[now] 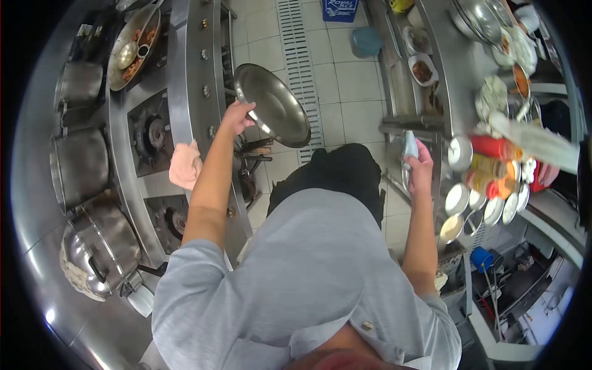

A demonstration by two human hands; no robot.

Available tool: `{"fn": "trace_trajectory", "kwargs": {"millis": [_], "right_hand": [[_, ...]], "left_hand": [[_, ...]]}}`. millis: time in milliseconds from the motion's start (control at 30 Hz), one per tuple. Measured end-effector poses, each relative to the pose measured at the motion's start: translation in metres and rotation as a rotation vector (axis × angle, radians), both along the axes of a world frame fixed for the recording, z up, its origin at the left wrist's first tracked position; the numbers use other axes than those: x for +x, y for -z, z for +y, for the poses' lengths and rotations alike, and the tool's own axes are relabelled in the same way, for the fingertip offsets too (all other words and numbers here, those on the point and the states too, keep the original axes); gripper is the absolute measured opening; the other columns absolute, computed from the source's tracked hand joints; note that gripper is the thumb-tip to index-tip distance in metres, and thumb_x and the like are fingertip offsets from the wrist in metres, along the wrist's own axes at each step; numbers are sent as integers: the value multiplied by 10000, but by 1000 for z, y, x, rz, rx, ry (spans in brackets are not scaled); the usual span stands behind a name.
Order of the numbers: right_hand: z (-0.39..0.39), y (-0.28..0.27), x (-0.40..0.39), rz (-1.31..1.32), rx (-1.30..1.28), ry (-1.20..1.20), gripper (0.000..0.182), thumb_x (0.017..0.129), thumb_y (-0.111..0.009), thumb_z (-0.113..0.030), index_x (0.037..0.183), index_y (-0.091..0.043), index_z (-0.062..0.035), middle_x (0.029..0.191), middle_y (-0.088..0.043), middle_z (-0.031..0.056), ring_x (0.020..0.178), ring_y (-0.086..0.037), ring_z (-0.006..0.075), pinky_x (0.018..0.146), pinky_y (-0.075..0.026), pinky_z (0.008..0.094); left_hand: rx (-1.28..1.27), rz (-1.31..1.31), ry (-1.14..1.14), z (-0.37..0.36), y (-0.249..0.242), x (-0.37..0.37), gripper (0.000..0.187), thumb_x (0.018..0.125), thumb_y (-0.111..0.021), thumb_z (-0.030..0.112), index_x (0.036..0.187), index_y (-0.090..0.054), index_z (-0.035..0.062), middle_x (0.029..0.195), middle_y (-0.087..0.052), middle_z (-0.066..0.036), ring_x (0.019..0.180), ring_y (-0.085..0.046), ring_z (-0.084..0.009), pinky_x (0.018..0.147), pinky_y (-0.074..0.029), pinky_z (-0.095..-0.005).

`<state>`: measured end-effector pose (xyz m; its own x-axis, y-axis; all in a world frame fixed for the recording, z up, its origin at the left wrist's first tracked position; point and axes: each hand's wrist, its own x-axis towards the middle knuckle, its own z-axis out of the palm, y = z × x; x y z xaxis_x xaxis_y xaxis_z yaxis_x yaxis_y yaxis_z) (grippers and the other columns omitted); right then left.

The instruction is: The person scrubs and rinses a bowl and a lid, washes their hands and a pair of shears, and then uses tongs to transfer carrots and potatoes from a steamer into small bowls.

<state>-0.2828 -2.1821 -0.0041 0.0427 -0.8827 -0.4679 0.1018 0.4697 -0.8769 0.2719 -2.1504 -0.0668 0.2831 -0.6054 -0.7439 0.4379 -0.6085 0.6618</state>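
My left hand [237, 118] grips the near-left rim of a wide metal bowl [271, 102]. The bowl is tilted, its shiny inside facing up, and hangs over the floor beside the stove. On the other side, my right hand [420, 168] is closed round a small pale blue-grey item [410, 145] near the edge of the right counter; its kind I cannot tell. A pinkish cloth [185, 165] lies on the stove's front edge, close to my left forearm.
Gas burners [151, 132] and a large pan of food [132, 52] with a ladle line the left side. Lidded pots [80, 166] stand behind. Squeeze bottles [493, 148] and several small bowls [456, 198] crowd the right counter. A blue-green bucket [366, 42] sits on the tiled floor.
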Motion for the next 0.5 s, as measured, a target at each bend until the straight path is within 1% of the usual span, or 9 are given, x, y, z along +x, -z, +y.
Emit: {"fn": "trace_trajectory", "kwargs": {"millis": [67,133,167,200,233,300,433,467,500], "right_hand": [[-61,16,23,-15,62,-40,612,731,-614,56,1338,-592,-21,1193,-663,44,1029,-632,144,882,-504,276],[-121,39,51,-31,56,-56,611,726,-653,31,1331,-599,-36,1138,-675,28,907,-648,126,677,-528,271],[-155,51,67,-49,101,-79,617,728,-658,25,1339,-590,-32,1126,-675,32,888,-652,134,658,-528,279],[-185,58,81,-66,153,-102,624,729,-662,18,1346,-581,-29,1113,-675,36,869,-655,142,639,-527,286],[-223,59,104,-74,170,-112,628,734,-655,19,1355,-573,-32,1099,-676,40,855,-655,147,631,-522,287],[-290,61,144,-68,246,-159,625,749,-635,26,1366,-560,-48,1070,-683,50,834,-656,158,623,-514,285],[-415,56,228,-80,145,-409,615,759,-625,11,1364,-561,-74,1081,-687,52,831,-660,167,623,-493,288],[-438,48,249,-58,106,-485,620,762,-620,-4,1374,-553,-84,1081,-691,49,824,-663,174,616,-480,293],[-458,45,270,-57,129,-484,618,762,-611,-6,1373,-549,-72,1100,-688,64,819,-662,180,610,-479,294]], "left_hand": [[15,0,-36,-24,32,26,249,947,-660,81,1152,-523,48,1066,-658,-129,893,-710,-279,708,-627,-482],[13,41,-114,-49,44,36,267,947,-661,80,1172,-523,39,1101,-657,-139,912,-714,-281,692,-630,-465],[67,6,-151,-63,45,39,268,959,-639,67,1196,-519,25,1115,-655,-150,943,-712,-298,724,-633,-477],[3,92,-187,-72,55,47,272,972,-615,52,1224,-516,26,1132,-652,-157,982,-704,-313,769,-633,-495],[64,85,-207,-86,54,52,273,977,-605,47,1236,-518,39,1143,-653,-146,1007,-697,-316,801,-629,-508],[82,68,-315,-112,60,59,291,976,-609,56,1251,-518,56,1150,-657,-125,975,-702,-302,770,-627,-500],[122,52,-425,-135,54,83,284,963,-645,98,1223,-535,68,1101,-672,-115,916,-709,-270,731,-626,-480],[31,102,-472,-140,56,89,283,962,-650,108,1217,-531,71,1105,-674,-117,908,-710,-271,709,-624,-466],[93,85,-498,-135,64,95,316,959,-651,94,1243,-515,73,1146,-659,-127,957,-699,-295,735,-625,-483]]}}
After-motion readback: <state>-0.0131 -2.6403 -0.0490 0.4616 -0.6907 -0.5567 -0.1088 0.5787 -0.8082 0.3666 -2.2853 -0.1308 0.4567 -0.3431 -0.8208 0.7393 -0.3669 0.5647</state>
